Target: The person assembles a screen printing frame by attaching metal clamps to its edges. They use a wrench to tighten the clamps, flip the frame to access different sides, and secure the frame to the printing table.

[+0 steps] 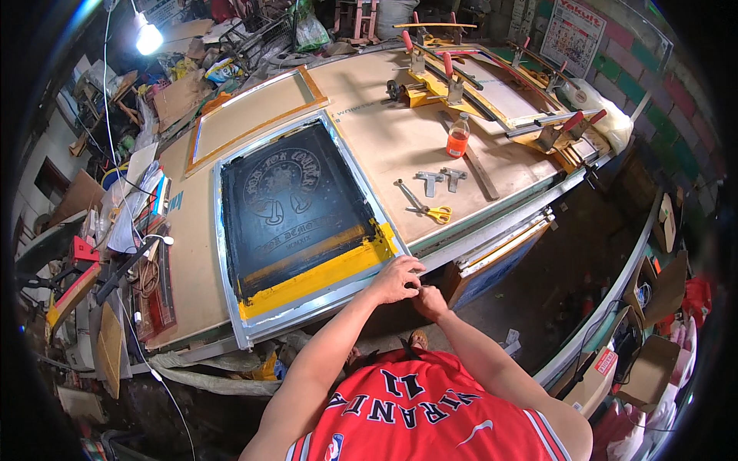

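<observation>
Pinching at the near right corner of the aluminium-framed printing screen with dark mesh and yellow tape [296,211], both hands meet.

Left hand [396,278] curls on the frame's edge; right hand [429,300] sits just below it, fingers bunched, what they grip too small to tell. Beyond that corner lie yellow-handled scissors [435,213], two grey metal brackets [441,180] and a clear bottle of orange liquid [457,137] on the long tan worktable [400,146].

One dark printing screen [296,203], one empty wooden frame [257,115], one bottle of orange liquid [457,137], one pair of yellow-handled scissors [427,209], two metal brackets [441,180], two hands [411,286]
</observation>
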Available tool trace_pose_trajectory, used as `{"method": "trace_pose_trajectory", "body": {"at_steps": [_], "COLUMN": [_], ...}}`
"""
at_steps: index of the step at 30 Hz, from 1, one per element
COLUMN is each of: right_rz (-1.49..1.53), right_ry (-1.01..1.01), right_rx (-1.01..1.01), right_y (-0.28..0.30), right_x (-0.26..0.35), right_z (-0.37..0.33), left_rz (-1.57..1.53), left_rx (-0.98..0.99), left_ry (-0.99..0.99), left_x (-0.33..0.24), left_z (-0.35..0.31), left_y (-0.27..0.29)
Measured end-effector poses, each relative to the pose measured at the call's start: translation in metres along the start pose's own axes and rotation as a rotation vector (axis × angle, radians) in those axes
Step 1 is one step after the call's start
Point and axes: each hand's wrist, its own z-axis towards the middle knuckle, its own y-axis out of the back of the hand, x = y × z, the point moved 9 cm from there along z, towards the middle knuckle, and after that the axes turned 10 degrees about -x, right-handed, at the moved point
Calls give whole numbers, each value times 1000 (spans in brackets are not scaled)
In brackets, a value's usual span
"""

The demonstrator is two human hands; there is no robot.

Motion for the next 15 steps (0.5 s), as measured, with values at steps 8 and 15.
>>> {"method": "trace_pose_trajectory", "body": {"at_steps": [8, 15], "right_rz": [-82, 770], "right_ry": [-353, -559], "right_rx": [-190, -462], "right_y": [107, 163], "right_x": [-39, 19], "right_z": [14, 4], "left_rz": [52, 17], "left_rx": [34, 11], "left_ry": [-1, 26], "left_x": [-10, -8], "left_z": [5, 5], "left_y": [0, 3]}}
